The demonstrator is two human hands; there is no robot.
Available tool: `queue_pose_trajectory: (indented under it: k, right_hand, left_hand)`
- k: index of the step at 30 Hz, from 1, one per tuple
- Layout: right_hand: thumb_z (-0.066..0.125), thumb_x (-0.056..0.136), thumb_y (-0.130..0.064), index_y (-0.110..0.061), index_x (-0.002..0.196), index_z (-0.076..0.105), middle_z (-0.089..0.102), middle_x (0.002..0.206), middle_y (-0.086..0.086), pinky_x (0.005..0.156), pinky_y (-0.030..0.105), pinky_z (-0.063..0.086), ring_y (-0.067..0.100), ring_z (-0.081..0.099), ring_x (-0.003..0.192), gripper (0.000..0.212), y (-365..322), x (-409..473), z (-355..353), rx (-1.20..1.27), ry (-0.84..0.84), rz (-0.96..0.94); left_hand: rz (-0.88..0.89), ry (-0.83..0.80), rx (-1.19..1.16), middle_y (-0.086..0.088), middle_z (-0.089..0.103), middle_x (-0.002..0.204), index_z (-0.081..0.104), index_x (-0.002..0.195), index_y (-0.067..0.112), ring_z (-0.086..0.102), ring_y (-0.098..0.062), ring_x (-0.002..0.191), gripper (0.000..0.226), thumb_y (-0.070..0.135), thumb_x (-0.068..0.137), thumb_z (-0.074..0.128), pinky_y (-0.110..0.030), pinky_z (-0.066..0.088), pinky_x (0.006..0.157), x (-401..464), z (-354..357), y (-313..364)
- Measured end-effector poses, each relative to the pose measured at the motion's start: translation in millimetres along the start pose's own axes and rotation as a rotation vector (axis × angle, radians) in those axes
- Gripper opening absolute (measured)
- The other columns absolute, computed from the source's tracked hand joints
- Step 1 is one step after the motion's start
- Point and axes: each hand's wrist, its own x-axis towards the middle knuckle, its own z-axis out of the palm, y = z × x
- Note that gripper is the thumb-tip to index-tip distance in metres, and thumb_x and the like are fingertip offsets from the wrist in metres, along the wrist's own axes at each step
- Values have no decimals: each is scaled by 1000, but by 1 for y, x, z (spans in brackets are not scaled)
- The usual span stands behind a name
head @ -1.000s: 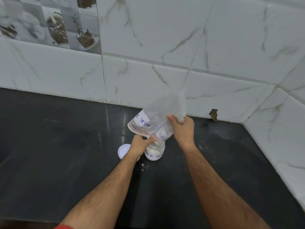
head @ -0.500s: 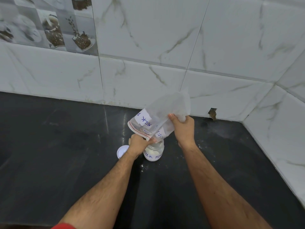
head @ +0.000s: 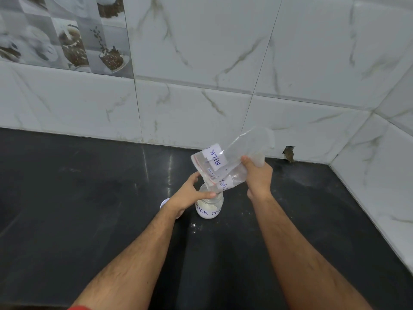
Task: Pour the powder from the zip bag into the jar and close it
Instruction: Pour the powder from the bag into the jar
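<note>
Head camera looks forward-down, close over the countertop (head: 89, 209).

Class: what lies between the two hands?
In the head view, the zip bag's mouth, over the jar, lies between the left hand and right hand.

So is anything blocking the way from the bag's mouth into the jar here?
Nothing visible does. The zip bag, held tilted by the right hand, has its mouth right over the open jar, which the left hand grips. The lid lies beside it.
</note>
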Motion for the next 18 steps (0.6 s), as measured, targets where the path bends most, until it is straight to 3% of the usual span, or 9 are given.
queue_pose_trajectory:
  k: [3, 5, 9, 11, 13, 15, 18]
  right_hand:
    - [75, 85, -10, -12, 105, 72, 76, 103, 8, 77, 36, 58, 29, 73, 100, 20, 6, 12, -11, 88, 103, 154]
    - [76, 85, -10, -9, 114, 70, 75, 107, 8, 78, 40, 61, 28, 73, 98, 30, 7, 12, -18, 167, 144, 253]
    - [69, 90, -3, -3, 123, 63, 72, 114, 13, 58, 37, 60, 26, 72, 90, 34, 5, 8, -25, 385, 138, 390]
    - [65, 93, -1, -1, 128, 60, 69, 121, 17, 52, 36, 60, 27, 71, 90, 36, 6, 5, -25, 438, 139, 440]
    - [61, 94, 1, 0, 131, 57, 68, 120, 18, 53, 37, 61, 28, 70, 88, 37, 4, 1, -25, 492, 124, 476]
    - [56, 96, 3, -2, 130, 55, 68, 110, 18, 62, 42, 60, 29, 69, 86, 34, 1, -4, -25, 512, 100, 503]
    - [51, 98, 6, -4, 131, 53, 66, 119, 19, 74, 45, 57, 34, 68, 93, 35, -5, -10, -27, 541, 86, 543]
  left_hand:
    - [-32, -35, -78, -7, 28, 159, 17, 157, 23, 28, -22, 147, 106, 21, 75, 84, -37, 24, 114, -5, -9, 7]
    - [-40, 23, -101, -7, 35, 155, 23, 156, 20, 36, -23, 143, 91, 12, 82, 77, -35, 25, 111, -7, -14, 10]
    - [5, 162, -54, -10, 50, 146, 37, 148, 15, 49, -25, 134, 66, -6, 90, 58, -31, 38, 106, -5, -18, 13]
    - [47, 162, -14, -9, 54, 143, 38, 148, 14, 49, -24, 134, 66, -7, 90, 58, -31, 41, 106, -3, -14, 20]
    - [118, 166, -13, -9, 56, 139, 38, 149, 13, 50, -21, 132, 66, -6, 90, 60, -21, 47, 97, 0, -9, 33]
    - [199, 180, -48, -8, 59, 133, 40, 148, 13, 55, -19, 124, 64, -2, 90, 63, -12, 51, 80, 3, -6, 47]
    - [271, 208, -85, -6, 63, 124, 44, 142, 14, 63, -15, 110, 58, 5, 90, 67, -15, 50, 81, 10, -3, 66]
